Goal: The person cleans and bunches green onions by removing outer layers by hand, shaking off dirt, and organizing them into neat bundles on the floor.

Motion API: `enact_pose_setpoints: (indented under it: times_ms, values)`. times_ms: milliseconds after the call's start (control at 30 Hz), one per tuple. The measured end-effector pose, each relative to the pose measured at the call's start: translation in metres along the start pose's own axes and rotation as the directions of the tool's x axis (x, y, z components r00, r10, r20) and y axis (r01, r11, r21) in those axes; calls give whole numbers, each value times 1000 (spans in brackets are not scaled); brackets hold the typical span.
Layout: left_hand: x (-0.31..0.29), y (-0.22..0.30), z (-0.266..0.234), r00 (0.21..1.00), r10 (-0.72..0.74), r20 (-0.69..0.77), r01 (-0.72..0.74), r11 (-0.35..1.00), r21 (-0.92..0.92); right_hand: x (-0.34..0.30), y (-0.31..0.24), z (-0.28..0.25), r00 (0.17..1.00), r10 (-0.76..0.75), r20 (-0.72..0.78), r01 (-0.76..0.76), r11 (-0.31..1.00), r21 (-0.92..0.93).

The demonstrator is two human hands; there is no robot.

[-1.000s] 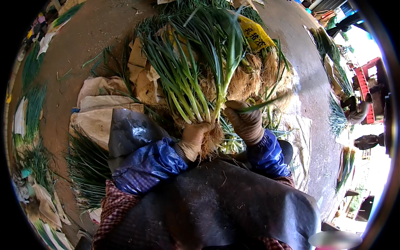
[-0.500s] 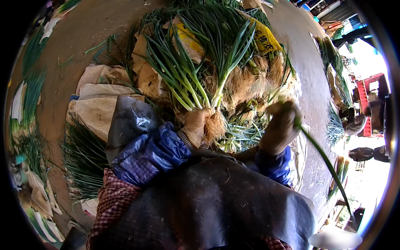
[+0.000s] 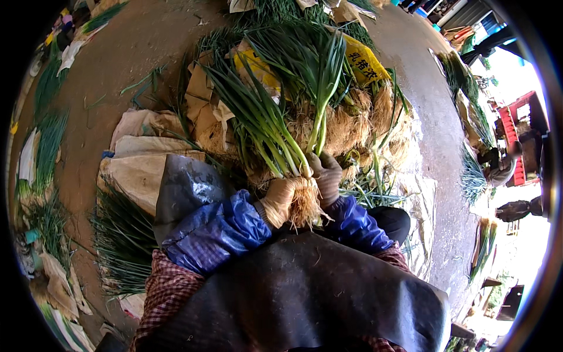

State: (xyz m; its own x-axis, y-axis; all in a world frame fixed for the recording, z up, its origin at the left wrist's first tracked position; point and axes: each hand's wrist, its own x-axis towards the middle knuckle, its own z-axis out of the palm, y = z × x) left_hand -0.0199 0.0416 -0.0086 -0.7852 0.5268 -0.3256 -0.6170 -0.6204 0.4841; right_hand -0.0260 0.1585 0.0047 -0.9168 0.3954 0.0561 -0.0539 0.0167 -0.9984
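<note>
A bunch of green onions (image 3: 274, 134) stands tilted in front of me, its leaves fanning away and its pale, hairy roots (image 3: 305, 206) hanging over my lap. My left hand (image 3: 279, 201), in a tan glove, is closed round the white stem bases. Right beside it, my gloved right hand (image 3: 327, 178) is closed on the lower stems of the green onions at the bunch's right side. The right fingertips are partly hidden behind the stems.
Beyond my hands lies a heap of rooted green onions (image 3: 346, 120) with a yellow printed sack (image 3: 365, 61). Folded beige sacks (image 3: 138, 155) and more green onions (image 3: 120, 232) lie left. A dark apron (image 3: 293, 287) covers my lap. Far right stand red crates (image 3: 511, 144).
My right hand has moved left from the side to the stems by my left hand. The long green leaf trailing from it is gone from view.
</note>
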Motion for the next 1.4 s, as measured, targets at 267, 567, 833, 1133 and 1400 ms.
enact_pose_setpoints:
  times_ms: [267,567,833,1133,1400]
  values:
    - [2,-3,-18,1000,-21,14,22,990,-137,15,-40,-19,925,-41,378,-104,929,355]
    - [-2,-2,-6,995,-58,83,53,997,59,40,-15,-34,881,80,465,-363,746,558]
    - [-9,9,-4,964,-12,266,131,892,-432,22,-38,-47,829,308,467,-374,926,54]
    - [-18,18,0,949,-127,289,225,915,-335,58,-27,-15,822,406,399,-550,748,372]
    - [-6,23,-14,932,-126,340,280,847,-452,12,-34,-73,906,251,341,-350,897,271]
